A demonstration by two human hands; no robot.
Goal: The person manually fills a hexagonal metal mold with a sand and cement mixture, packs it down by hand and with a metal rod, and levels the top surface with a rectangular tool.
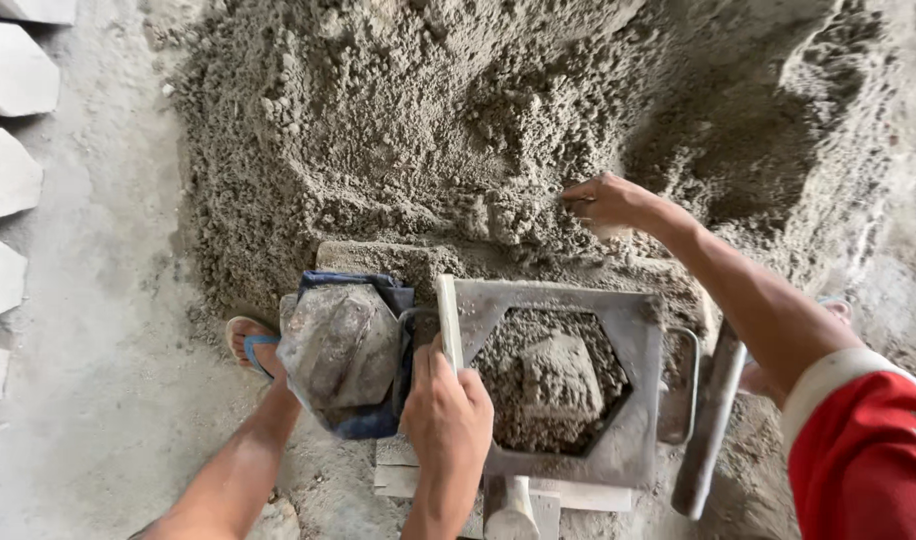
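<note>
A square metal mould (pixel 633 330) with a hexagonal opening lies on wooden boards, partly filled with damp grey mix (pixel 553 385). My left hand (pixel 448 405) is closed over the mould's left edge, beside its loop handle. A hexagonal grey plate (pixel 340 348) resting on blue cloth lies just left of that hand. My right hand (pixel 603 200) reaches forward into the big heap of grey mix (pixel 428 120) behind the mould, fingers curled down into it. A pale edge shows under that hand; whether it holds something I cannot tell.
A row of pale cast blocks (pixel 8 175) lines the left edge on the concrete floor. My foot in a blue sandal (pixel 248 340) stands left of the plate. A metal bar (pixel 713 420) lies right of the mould, and a wooden handle (pixel 510 512) sticks up at its near side.
</note>
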